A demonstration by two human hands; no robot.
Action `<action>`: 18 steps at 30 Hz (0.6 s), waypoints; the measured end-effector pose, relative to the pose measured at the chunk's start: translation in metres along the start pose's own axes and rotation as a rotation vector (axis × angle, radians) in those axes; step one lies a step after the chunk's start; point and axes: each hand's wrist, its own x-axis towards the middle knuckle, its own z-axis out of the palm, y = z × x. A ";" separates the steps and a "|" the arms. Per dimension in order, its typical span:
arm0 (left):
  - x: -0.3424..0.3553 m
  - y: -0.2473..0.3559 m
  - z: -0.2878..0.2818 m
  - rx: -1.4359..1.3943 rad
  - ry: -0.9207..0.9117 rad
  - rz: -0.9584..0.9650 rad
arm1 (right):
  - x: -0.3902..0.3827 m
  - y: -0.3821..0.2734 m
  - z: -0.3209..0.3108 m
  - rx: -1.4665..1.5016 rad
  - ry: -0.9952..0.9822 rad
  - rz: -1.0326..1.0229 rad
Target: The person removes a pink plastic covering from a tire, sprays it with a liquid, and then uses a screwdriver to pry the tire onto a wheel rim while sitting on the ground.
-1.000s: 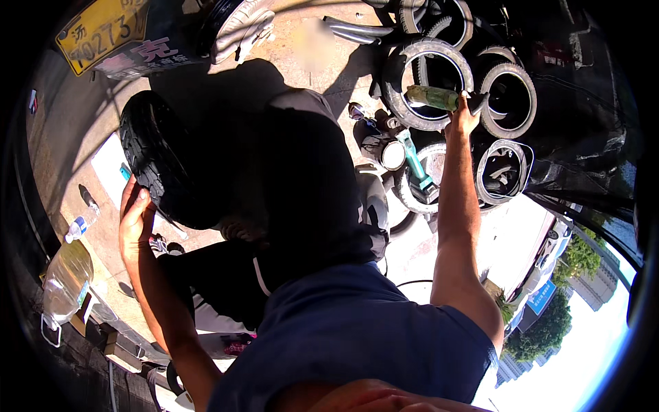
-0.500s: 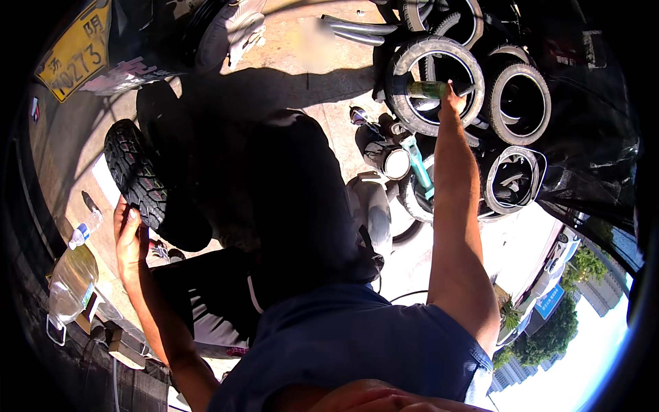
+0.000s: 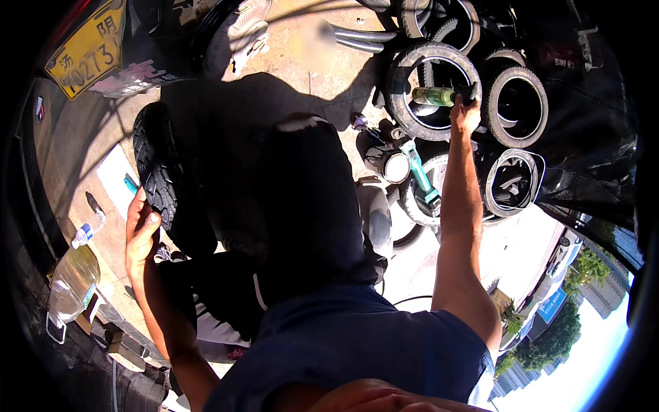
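At the left, a black, chunky-treaded tyre (image 3: pixel 159 168) stands on edge, its far side lost in dark shadow. My left hand (image 3: pixel 143 230) grips the tyre's near edge, thumb lying against the tread. My right arm reaches far forward to a pile of used tyres. There my right hand (image 3: pixel 468 113) is closed round the dark end of a green bottle (image 3: pixel 432 96), which points leftward across the opening of a dusty tyre (image 3: pixel 398 103). Some of those fingers are hidden in shadow. Just nearer than that tyre lies a turquoise tool (image 3: pixel 421 172), beside a round tin (image 3: pixel 396 167).
More worn tyres (image 3: pixel 540 93) crowd the right side, next to black sheeting (image 3: pixel 590 144). Dark rubber tubes (image 3: pixel 360 38) lie farther off. A large clear jug (image 3: pixel 72 285) and a small water bottle (image 3: pixel 89 230) are at the left. A yellow plate (image 3: pixel 86 51) shows at the far left.
My right hand has shifted right, and the green bottle has moved with it. The left-hand tyre has swung slightly right and looks more upright, uncovering a white sheet with a teal item beside it.
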 end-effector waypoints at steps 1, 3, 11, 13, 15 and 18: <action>0.001 -0.006 -0.007 -0.008 0.024 0.000 | -0.016 -0.014 -0.020 -0.046 0.033 -0.116; 0.002 -0.002 -0.006 -0.067 -0.008 0.012 | -0.056 -0.062 -0.066 0.077 -0.048 -0.172; 0.017 -0.018 -0.065 0.074 0.046 0.065 | -0.183 -0.080 -0.130 0.196 -0.641 -0.177; 0.013 -0.010 -0.070 0.092 0.070 0.009 | -0.224 -0.038 -0.116 0.177 -0.644 -0.152; 0.013 -0.011 -0.073 0.036 0.023 0.029 | -0.256 -0.018 -0.124 0.076 -0.637 -0.040; 0.023 -0.007 -0.068 0.018 0.076 -0.007 | -0.296 0.029 -0.135 0.083 -0.563 0.167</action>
